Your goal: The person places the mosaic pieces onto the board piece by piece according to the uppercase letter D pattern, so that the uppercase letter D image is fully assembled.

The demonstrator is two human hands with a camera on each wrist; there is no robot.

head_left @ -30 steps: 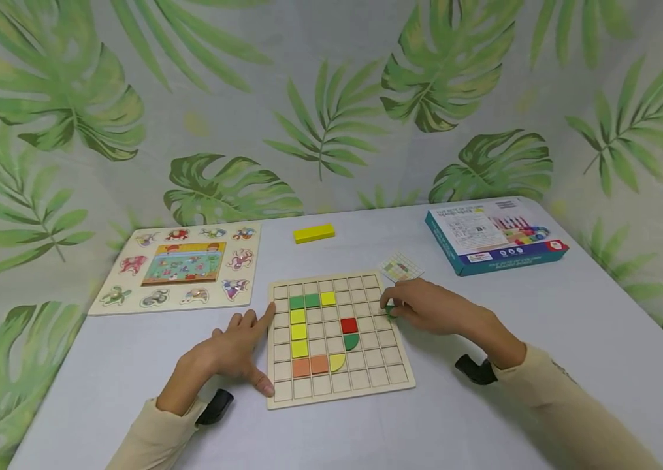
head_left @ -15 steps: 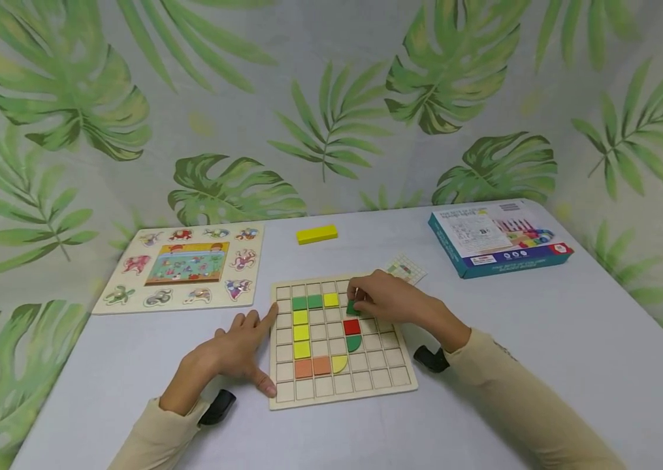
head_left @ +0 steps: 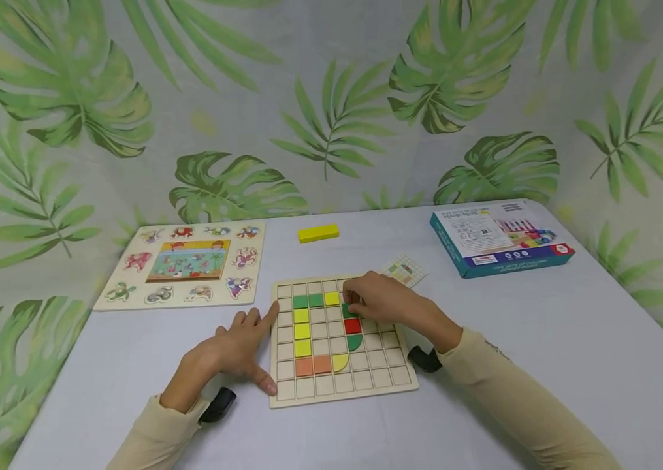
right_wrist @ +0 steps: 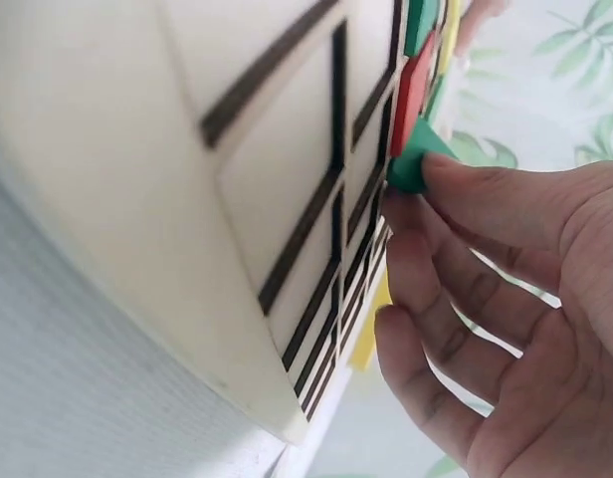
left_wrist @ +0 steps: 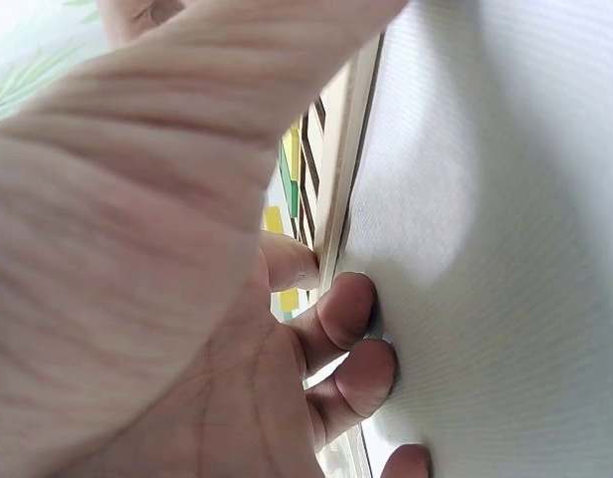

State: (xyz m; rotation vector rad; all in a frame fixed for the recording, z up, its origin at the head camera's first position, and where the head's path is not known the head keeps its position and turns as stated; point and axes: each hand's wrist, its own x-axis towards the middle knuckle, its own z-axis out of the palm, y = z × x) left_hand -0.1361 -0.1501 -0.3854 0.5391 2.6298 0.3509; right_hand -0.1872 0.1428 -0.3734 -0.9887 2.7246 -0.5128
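A wooden grid board (head_left: 366, 377) lies on the table, with yellow, green, orange and red tiles in some of its squares. My right hand (head_left: 383, 297) pinches a green tile (right_wrist: 419, 154) between thumb and index finger, over the square just above the red tile (head_left: 353, 326). Under that red tile sits a green quarter-circle tile (head_left: 354, 342), and a yellow quarter-circle tile (head_left: 339, 363) lies lower left of it. At the board's left edge my left hand (head_left: 231, 350) rests with thumb and index finger spread, their tips touching the rim.
A small pattern card (head_left: 406, 269) lies beyond the board, partly behind my right hand. Further back are a yellow block (head_left: 318, 233) and a teal game box (head_left: 501, 238). A sea-animal puzzle board (head_left: 104, 287) lies at the left.
My right hand has moved left from the board's right edge with the green tile, onto the square above the red tile. The left hand has stayed at the board's edge.
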